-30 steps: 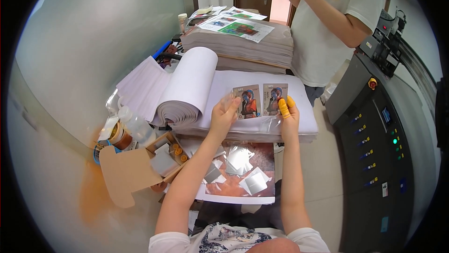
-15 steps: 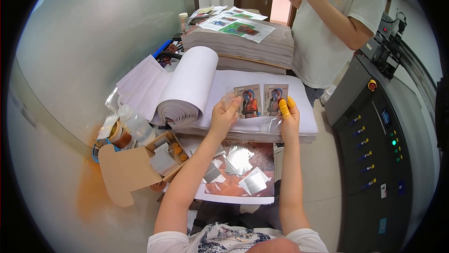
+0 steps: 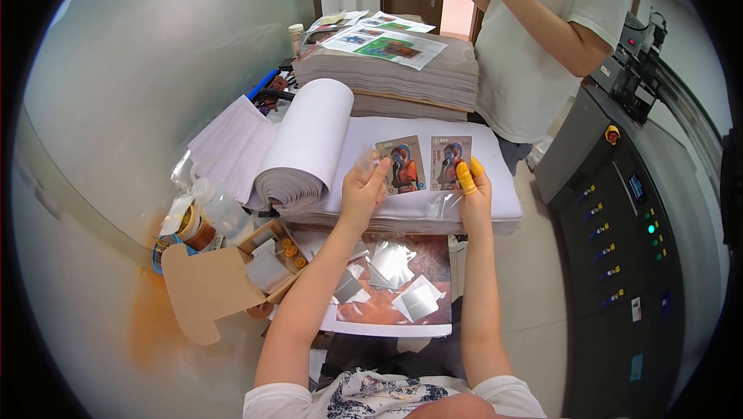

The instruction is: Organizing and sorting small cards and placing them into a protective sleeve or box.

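Left hand [image 3: 361,198] is pinching left card [image 3: 404,167], right hand [image 3: 476,198] is gripping right card [image 3: 446,162]; both are hovering side by side over white paper [image 3: 498,175]. Looks midway: 2 up, 0 set down.

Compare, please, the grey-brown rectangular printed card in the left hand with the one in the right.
The left-hand card is slightly tilted; the right-hand card stands nearly straight. A bare thumb holds the left-hand card's left edge; a yellow-covered thumb, the right-hand card's lower right. Both show a blue-and-red figure.
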A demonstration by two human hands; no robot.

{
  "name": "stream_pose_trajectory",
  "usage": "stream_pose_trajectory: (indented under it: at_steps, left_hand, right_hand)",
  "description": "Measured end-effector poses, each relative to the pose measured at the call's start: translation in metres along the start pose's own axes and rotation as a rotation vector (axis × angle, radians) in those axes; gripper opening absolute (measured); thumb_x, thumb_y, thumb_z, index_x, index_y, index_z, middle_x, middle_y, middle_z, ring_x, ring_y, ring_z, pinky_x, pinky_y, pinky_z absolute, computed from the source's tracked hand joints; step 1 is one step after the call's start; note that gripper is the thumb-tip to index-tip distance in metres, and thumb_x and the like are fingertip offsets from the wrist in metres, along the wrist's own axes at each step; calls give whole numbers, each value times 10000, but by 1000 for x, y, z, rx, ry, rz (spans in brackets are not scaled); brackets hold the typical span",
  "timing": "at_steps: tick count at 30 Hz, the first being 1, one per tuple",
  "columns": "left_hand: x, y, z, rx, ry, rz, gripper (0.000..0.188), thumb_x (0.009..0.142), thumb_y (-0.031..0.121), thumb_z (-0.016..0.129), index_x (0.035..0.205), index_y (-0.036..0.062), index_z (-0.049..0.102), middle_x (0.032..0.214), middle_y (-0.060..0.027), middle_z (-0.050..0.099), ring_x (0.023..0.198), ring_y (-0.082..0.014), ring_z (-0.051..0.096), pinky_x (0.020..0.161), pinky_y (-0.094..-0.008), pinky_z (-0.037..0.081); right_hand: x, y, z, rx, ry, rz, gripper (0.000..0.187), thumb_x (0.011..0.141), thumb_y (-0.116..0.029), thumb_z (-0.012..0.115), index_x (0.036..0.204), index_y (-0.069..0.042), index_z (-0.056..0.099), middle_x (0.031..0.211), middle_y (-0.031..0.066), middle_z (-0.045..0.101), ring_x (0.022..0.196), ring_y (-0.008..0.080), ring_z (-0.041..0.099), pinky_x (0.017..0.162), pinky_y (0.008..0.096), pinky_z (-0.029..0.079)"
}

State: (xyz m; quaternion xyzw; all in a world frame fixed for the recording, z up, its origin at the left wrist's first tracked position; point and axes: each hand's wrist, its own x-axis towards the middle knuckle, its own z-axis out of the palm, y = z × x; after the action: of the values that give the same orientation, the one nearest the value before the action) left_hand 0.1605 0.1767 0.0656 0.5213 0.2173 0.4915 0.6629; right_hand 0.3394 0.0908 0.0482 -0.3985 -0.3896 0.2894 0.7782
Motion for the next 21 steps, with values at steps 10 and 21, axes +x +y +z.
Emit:
stream_pose_trajectory:
  at_steps: [10,21]
  left_hand:
    - [-3,4,1,0,-60,48,419,870,211,636,1198,-7,494,622,47,479,445,-20,381,405,-175,305]
    - [-4,7,4,-52,-23,81,360,867,174,636,1164,47,476,660,23,514,445,-18,386,394,-174,304]
  right_hand:
    - [-2,5,-5,-9,-36,-6,243,892,-186,594,1107,-71,590,912,-37,616,788,19,526,631,163,374]
    - [-3,1,3,-75,28,-31,216,897,-201,588,1054,-54,605,849,-14,628,675,19,471,604,171,364]
